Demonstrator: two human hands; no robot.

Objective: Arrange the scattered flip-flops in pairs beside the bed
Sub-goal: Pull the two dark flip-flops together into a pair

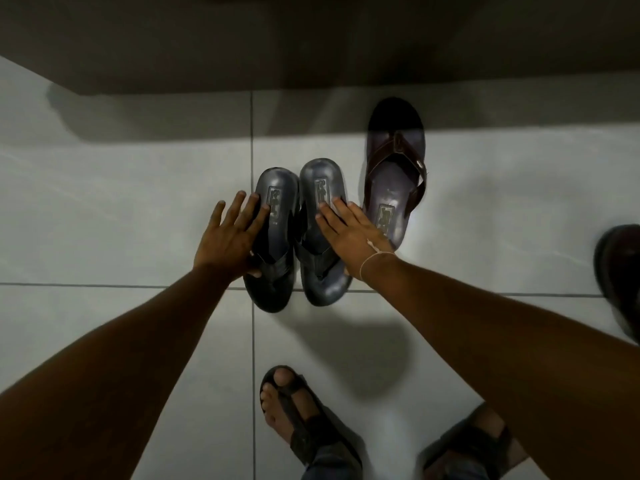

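Two dark grey flip-flops sit side by side on pale floor tiles, heels pointing to 12 o'clock and toe ends to 6 o'clock. The left grey flip-flop (273,233) and the right grey flip-flop (320,230) almost touch along their inner edges, each with a rectangular logo stamped on the heel and dark straps near the toe end. At 2 o'clock from the pair lies a brown flip-flop (394,174), turned the opposite way, its toe at 12 o'clock in shadow. A further dark shoe (620,271) lies at 3 o'clock, cut off by the frame edge.
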